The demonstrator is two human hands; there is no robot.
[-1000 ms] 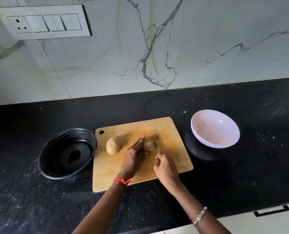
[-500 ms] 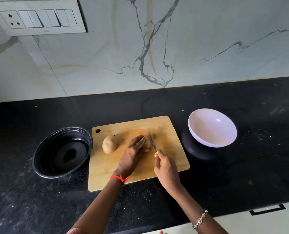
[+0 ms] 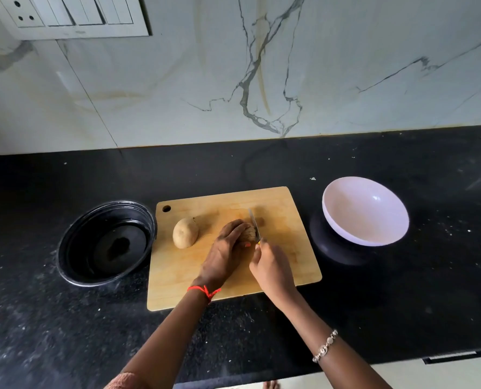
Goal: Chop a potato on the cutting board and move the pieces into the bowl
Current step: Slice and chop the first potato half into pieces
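Left hand arched over potato, fingers curled down on it, holding it to the board; only a brown sliver of potato shows past the fingertips, rest hidden. Right hand closed round the knife: handle buried in the fist, just a yellow speck visible above the knuckles. Blade runs away from the person, right against the potato's right side; cannot tell whether the edge has entered it. No cut pieces made out. Red thread on left wrist, bracelet on right forearm. Second potato just left of left hand, apart from it, whole. Black bowl further left, touching the board's edge. White bowl well right of right hand, on a dark base partly hidden beneath it. Switch plate far up left, cut off by the frame.
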